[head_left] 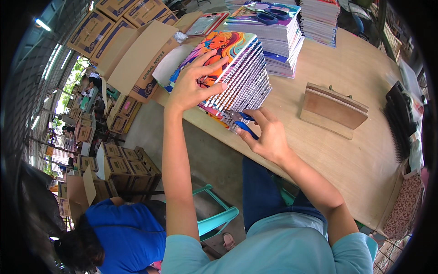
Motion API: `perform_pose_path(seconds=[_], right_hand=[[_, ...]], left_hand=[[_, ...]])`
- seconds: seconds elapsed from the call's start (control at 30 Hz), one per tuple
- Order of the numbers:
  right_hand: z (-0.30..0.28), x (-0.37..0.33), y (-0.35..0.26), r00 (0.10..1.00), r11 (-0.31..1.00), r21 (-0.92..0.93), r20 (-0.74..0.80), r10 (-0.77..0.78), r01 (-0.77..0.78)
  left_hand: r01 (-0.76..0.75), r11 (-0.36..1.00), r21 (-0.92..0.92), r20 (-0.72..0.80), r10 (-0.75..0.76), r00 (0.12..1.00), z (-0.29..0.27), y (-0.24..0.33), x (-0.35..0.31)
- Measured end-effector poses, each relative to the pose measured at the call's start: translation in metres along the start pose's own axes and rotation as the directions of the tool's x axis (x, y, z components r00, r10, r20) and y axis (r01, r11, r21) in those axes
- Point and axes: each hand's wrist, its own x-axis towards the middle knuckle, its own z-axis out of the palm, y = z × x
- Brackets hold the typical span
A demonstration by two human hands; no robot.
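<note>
A stack of spiral notebooks [246, 68] stands near the table's left edge, its wire bindings facing me. The top cover is colourful, with a drawn figure. My left hand [192, 86] lies across that cover with its fingers spread. Low on the stack, my right hand [270, 137] grips blue-handled pliers [247, 130]. Their metal jaws are at the wire ends of the lower notebooks. Whether the jaws have closed on a wire is too small to tell.
Blue-handled scissors [272, 15] lie on a taller notebook pile [283, 50] behind. A wooden stand [335, 107] is at right, with black coils [398, 118] beyond. Cardboard boxes [141, 59] fill the left. A person in blue [127, 230] sits near a teal stool [216, 212].
</note>
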Motion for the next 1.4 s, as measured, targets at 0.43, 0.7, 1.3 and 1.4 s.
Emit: perform_pose_path(seconds=[0.43, 0.7, 1.3, 1.4], right_hand=[[0.003, -0.005, 0.009, 1.0, 1.0, 0.03, -0.008, 0.001, -0.001], [0.001, -0.004, 0.015, 0.998, 0.996, -0.064, 0.025, -0.064, 0.066], [0.001, -0.002, 0.02, 0.924, 0.891, 0.292, 0.271, 0.271, -0.347], [-0.003, 0.006, 0.027, 0.706, 0.531, 0.477, 0.574, 0.415, -0.7]], left_hand=[[0.047, 0.995, -0.087, 0.036, -0.044, 0.998, -0.001, 0.006, -0.001], [0.037, 0.998, -0.06, 0.029, -0.035, 0.999, 0.0, 0.005, 0.001], [0.018, 0.999, -0.05, 0.013, -0.017, 1.0, 0.001, 0.0, 0.0], [0.025, 0.998, -0.064, 0.039, -0.023, 0.999, 0.003, 0.004, 0.002]])
